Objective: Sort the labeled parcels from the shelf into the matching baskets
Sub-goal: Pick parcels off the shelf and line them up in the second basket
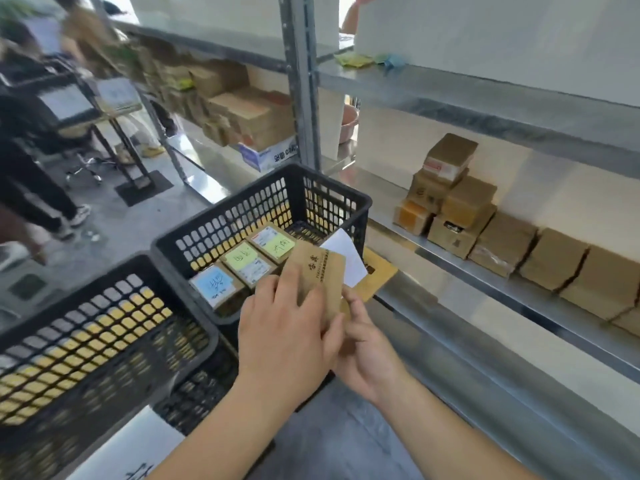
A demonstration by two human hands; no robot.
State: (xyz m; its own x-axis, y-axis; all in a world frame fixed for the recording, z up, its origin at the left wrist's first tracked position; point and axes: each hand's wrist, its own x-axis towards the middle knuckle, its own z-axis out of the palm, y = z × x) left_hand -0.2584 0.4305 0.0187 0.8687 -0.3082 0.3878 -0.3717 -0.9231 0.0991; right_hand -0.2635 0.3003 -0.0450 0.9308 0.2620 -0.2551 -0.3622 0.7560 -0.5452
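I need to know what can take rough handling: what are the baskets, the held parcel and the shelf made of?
Baskets: black moulded plastic, judging by the perforated lattice walls. Held parcel: brown matte cardboard, printed. Shelf: bare metal, probably steel, with a grey reflective sheen. Both hands hold the parcel.

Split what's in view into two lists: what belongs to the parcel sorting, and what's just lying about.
Job:
- brown parcel, held by left hand and right hand
- far basket with three labeled parcels
- near basket
- parcels on the shelf

Lying about:
- sticky notes on the upper shelf
- pink basin
- blue-and-white carton
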